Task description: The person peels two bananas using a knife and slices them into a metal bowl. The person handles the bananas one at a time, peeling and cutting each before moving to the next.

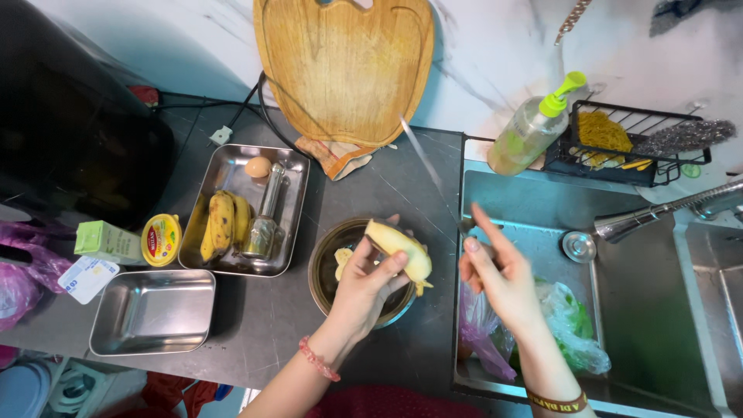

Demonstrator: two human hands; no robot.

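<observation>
A: What's at the far left?

B: A green carton (107,241), a yellow tub (161,240), and an empty steel tray (153,311) in front of them. Just right, a second tray (294,203) holds bananas (221,224), an egg (258,167) and a metal grinder (265,220).

A: And the hands?

B: The left hand (364,286) has its fingers wrapped round a peeled banana (401,248), held over a dark bowl (323,272) with pieces already in it. The right hand (499,282) is over the sink (658,310), index finger out, the other fingers closed on a knife (430,174) whose blurred blade points up towards the cutting board (344,66).

A: Further right?

B: A soap bottle (534,128), a wire rack (631,143) with scourers, a tap (665,209), and bags (569,321) in the sink.
</observation>
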